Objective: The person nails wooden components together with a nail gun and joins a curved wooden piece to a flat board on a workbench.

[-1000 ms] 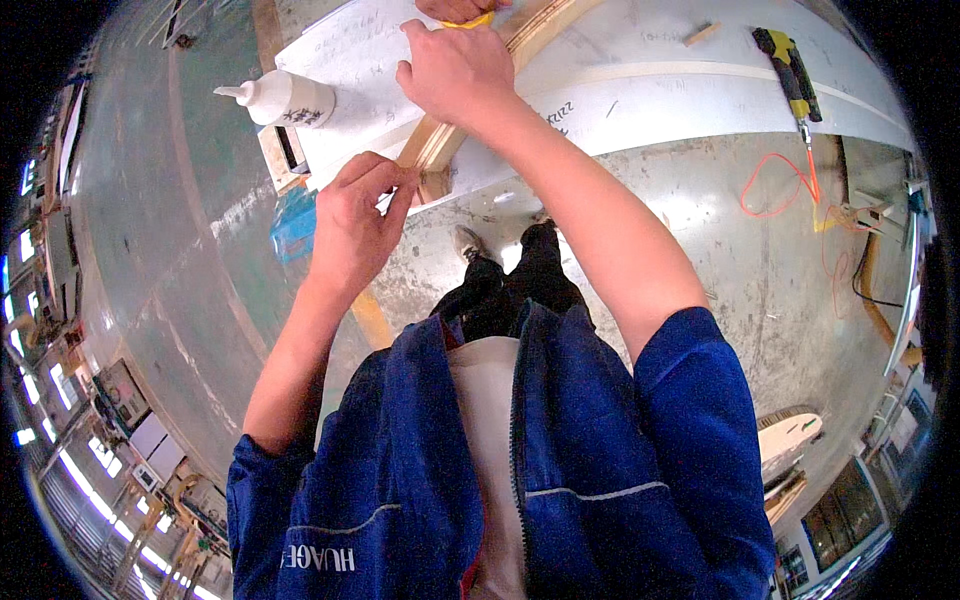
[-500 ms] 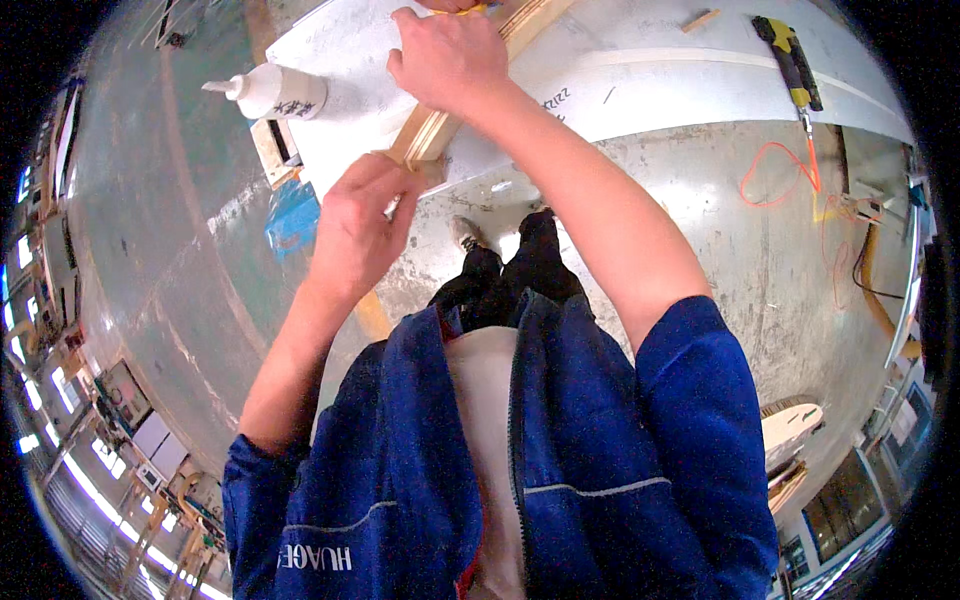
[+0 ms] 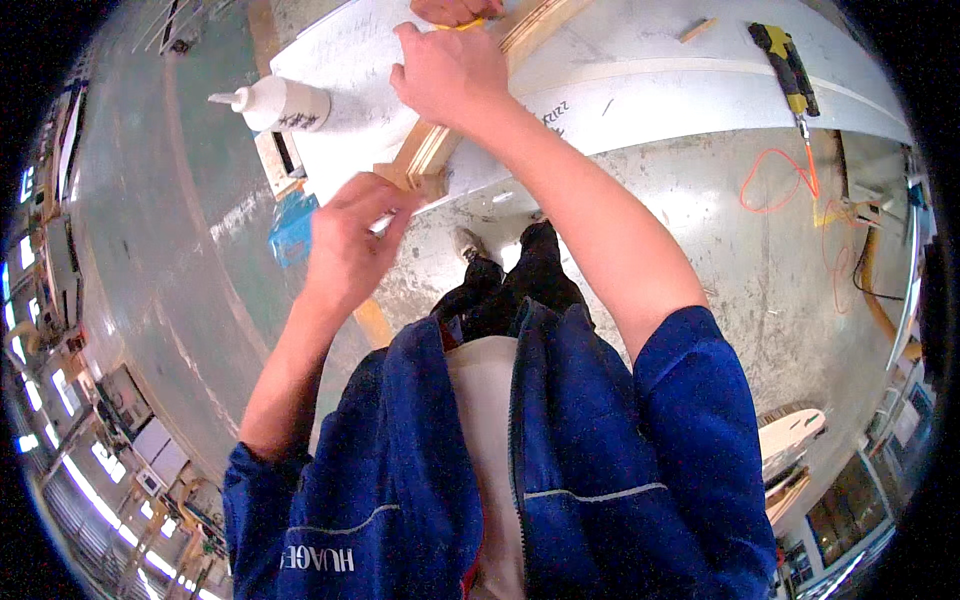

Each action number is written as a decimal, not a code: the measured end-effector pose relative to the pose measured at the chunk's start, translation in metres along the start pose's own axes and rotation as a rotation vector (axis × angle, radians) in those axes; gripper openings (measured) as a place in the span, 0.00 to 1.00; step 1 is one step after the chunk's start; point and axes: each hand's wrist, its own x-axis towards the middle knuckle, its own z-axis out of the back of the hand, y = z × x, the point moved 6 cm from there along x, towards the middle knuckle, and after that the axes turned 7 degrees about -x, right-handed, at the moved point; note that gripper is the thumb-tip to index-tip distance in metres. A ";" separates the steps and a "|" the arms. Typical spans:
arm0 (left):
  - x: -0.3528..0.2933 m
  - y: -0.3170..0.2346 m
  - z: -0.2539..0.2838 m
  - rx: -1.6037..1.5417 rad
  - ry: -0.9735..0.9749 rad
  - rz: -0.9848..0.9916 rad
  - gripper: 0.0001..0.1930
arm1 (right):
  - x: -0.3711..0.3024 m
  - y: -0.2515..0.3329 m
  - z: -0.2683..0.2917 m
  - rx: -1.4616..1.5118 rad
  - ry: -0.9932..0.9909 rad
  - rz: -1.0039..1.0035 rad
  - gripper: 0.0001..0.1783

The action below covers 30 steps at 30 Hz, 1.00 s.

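Note:
A layered, light wooden strip runs slantwise across the white sheet-topped work surface. My left hand is at its near end, thumb and fingers closed on a thin tan piece that touches the strip; its kind is unclear. Over the strip farther up lies my right hand, closed around it, its fingertips partly hidden. Just beyond, at the top edge, another person's hand is partly in view beside something yellow. To the left lies a white squeeze bottle with a nozzle.
A yellow-and-black power tool lies at the right, its orange hose hanging in loops. A small wood offcut rests on the surface. Blue plastic hangs by the left corner. A rounded wooden board stands at the lower right.
The view has shifted slightly. My left hand has drawn a little left and more of the tan piece shows. The other person's hand is more in view.

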 end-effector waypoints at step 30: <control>0.001 0.008 -0.002 0.003 -0.001 -0.017 0.03 | 0.002 0.003 -0.001 -0.035 0.098 -0.047 0.18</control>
